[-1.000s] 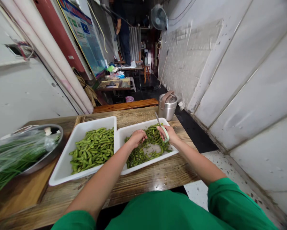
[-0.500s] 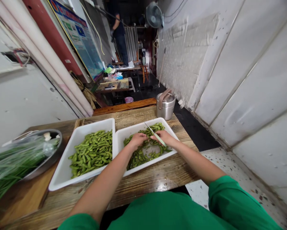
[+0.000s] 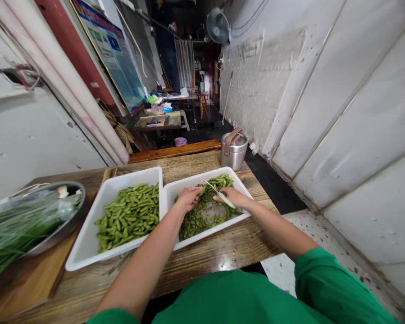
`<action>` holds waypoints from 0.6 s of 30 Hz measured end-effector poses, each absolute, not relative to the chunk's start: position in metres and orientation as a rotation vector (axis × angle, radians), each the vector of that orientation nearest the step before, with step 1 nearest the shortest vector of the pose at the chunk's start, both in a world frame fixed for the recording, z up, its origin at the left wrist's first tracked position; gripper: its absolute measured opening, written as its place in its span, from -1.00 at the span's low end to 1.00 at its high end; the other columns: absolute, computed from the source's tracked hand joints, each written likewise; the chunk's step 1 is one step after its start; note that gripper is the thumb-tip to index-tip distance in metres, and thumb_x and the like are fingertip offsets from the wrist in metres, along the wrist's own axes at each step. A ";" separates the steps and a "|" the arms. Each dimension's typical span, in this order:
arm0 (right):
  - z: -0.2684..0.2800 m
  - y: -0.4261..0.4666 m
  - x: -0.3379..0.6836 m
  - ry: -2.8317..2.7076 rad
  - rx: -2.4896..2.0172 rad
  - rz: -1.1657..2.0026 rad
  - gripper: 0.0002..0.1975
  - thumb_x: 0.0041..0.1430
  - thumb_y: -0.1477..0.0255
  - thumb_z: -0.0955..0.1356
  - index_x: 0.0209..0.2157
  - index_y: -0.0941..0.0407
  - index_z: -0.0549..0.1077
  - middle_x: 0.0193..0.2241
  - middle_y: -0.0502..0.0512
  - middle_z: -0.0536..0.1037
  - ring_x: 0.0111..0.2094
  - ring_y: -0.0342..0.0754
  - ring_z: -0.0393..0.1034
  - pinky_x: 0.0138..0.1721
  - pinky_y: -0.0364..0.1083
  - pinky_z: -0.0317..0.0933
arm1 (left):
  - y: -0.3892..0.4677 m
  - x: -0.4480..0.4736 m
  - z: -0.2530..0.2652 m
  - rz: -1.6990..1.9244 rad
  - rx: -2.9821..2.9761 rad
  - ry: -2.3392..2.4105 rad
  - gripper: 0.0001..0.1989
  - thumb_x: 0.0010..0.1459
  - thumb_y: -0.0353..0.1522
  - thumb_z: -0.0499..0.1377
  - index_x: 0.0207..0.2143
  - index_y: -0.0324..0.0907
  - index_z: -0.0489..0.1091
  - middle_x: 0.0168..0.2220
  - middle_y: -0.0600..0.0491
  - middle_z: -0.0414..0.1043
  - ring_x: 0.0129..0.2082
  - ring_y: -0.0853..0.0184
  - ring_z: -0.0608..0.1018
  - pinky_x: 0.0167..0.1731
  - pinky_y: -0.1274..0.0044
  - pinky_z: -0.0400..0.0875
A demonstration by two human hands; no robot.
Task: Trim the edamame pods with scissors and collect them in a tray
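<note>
My left hand (image 3: 189,199) is closed above the near-left part of the right-hand white tray (image 3: 178,245), its fingertips pinched on what looks like a green soybean pod (image 3: 200,192). In my right hand (image 3: 234,196) is a small knife (image 3: 226,200) with a pale green handle, its thin blade pointing away and to the left over the pods. Pods (image 3: 197,223) lie around the sides of this tray, leaving part of its wet bottom showing. Beside it, a second white tray (image 3: 84,243) holds a large heap of green pods (image 3: 129,213).
A metal pail with a brown handle (image 3: 234,150) stands behind the right tray. To the left, a metal bowl (image 3: 77,216) holds bagged green stalks (image 3: 23,229) on a wooden board (image 3: 26,283). Farther back, a person (image 3: 168,54) stands near a cluttered table (image 3: 158,121).
My left hand has moved slightly left and away from my right hand, opening a gap between them. The knife stays in my right hand. The person behind has shifted an arm.
</note>
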State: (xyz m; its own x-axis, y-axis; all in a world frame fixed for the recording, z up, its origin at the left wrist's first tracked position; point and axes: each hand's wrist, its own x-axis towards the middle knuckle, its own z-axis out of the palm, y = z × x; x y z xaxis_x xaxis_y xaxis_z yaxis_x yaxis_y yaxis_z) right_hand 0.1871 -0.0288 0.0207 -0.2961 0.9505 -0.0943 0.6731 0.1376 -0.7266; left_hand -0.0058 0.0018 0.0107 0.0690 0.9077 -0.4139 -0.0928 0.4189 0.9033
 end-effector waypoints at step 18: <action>0.025 -0.041 0.182 -1.660 -1.292 1.728 -0.60 -0.07 0.11 0.32 -0.55 0.17 0.20 -0.74 -0.11 0.26 -0.78 -0.26 0.15 -0.80 -0.27 0.09 | -0.002 -0.009 0.025 0.753 0.828 1.072 -0.87 -0.10 -0.44 0.23 -0.51 -0.33 0.33 -0.55 0.00 0.38 -0.77 0.64 0.19 -0.83 0.76 -0.14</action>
State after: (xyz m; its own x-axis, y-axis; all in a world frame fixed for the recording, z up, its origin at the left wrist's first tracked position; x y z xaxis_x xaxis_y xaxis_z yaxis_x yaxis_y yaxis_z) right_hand 0.1816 -0.0414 0.0253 -0.4822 0.8123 -0.3281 0.2951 -0.2020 -0.9339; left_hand -0.0089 -0.0017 0.0246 0.3005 0.8473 -0.4379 -0.1237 0.4899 0.8630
